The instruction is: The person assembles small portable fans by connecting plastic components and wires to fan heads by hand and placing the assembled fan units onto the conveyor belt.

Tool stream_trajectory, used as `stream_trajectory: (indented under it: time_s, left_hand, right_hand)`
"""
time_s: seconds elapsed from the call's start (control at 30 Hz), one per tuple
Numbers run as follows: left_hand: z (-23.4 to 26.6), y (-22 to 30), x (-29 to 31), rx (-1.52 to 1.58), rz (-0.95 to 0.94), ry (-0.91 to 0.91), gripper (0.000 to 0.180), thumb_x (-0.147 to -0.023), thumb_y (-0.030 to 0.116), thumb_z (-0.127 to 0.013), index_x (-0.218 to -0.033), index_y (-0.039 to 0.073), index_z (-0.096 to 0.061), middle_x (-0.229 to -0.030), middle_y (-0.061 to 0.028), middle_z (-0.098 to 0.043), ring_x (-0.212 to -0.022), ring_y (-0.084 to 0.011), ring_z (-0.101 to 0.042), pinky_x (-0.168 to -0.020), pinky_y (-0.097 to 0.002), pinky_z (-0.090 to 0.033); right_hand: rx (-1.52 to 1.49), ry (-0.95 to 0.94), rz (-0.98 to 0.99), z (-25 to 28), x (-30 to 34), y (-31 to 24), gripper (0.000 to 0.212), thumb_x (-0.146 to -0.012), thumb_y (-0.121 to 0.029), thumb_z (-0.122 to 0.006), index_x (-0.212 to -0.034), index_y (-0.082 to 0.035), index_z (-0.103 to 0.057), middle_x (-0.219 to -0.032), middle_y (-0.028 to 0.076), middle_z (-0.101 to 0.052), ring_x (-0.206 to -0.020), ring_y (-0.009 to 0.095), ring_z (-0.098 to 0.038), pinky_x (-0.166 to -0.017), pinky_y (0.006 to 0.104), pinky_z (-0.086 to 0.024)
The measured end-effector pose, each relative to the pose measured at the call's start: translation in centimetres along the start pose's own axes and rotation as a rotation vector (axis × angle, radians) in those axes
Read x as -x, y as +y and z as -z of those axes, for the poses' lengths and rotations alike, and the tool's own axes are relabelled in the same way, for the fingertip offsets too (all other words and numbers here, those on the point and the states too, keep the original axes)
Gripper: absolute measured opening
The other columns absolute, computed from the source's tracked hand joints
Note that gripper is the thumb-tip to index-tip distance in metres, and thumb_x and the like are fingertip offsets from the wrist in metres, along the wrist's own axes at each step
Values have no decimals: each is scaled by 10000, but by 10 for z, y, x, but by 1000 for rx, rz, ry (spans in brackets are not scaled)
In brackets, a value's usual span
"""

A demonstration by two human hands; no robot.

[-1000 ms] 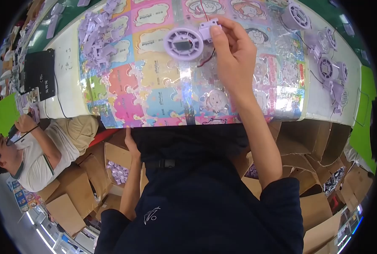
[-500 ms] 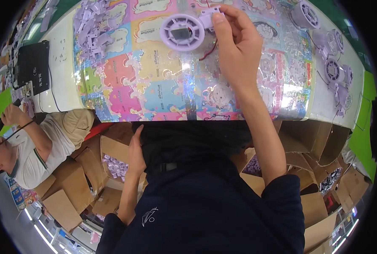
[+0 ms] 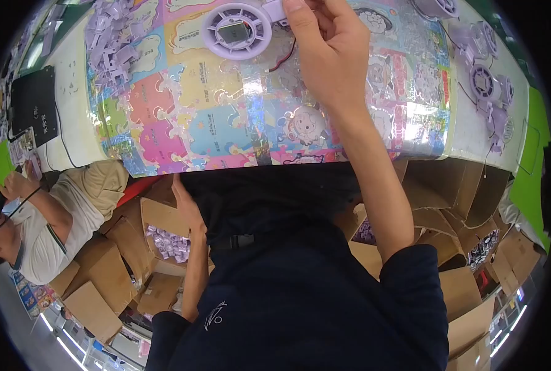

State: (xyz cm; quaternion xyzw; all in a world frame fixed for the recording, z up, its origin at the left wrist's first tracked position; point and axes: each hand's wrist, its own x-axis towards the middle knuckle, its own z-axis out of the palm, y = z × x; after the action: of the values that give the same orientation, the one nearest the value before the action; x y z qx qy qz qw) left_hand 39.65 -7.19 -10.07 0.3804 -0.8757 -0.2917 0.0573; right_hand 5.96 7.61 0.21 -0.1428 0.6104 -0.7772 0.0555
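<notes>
My right hand (image 3: 334,59) pinches the small block-shaped end of a light purple plastic fan housing (image 3: 264,34) over the table. The housing has a spoked ring with a dark square part in its middle, and a thin red and dark wire (image 3: 281,60) hangs beside my fingers. The upper edge of the picture cuts off part of the hand. My left hand (image 3: 189,207) is below the table's front edge, beside my dark trousers, with straightened fingers and nothing visible in it. Its fingertips are close to the edge.
A pile of purple plastic pieces (image 3: 111,46) lies at the table's far left, by a black board (image 3: 34,102). More purple housings with wires (image 3: 485,83) stand at the right. Cardboard boxes (image 3: 96,272) surround my lap. A person (image 3: 59,226) works at the left.
My right hand and the fan housing have moved up and left in the picture, partly out of it. My left hand has shifted left and up to the table edge. The whole view has tilted slightly.
</notes>
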Motion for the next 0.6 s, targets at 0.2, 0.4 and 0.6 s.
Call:
stream_trajectory:
  time_s: [0.2, 0.4, 0.6]
  left_hand:
    - [47, 4, 7, 141, -139, -258, 841, -801, 190, -741, -1534, 54, -352, -1260, -212, -548, -1155, -369, -584, -958, -410, -477]
    - [106, -20, 28, 332, 154, -545, 290, -832, 24, -738, -1102, 17, -631, -996, -45, -631, -890, -155, -611, -809, -277, -488]
    - [92, -25, 9, -26, -164, -436, 165, -870, 84, -749, -885, -4, -611, -789, -101, -611, -801, -190, -611, -719, -331, -482]
  right_hand:
    - [31, -47, 13, 7, -3, 13, 228, -999, -81, -614, -1178, 60, -599, -866, -13, -609, -723, 9, -524, -614, 164, -392]
    - [152, 41, 92, 6, -6, 12, 266, -966, -166, -686, -1145, 28, -656, -800, 15, -661, -641, 18, -529, -554, 188, -408]
    - [154, 71, 52, 3, -3, 4, 235, -979, -130, -666, -1143, 37, -652, -829, -2, -661, -681, 11, -531, -583, 181, -412]
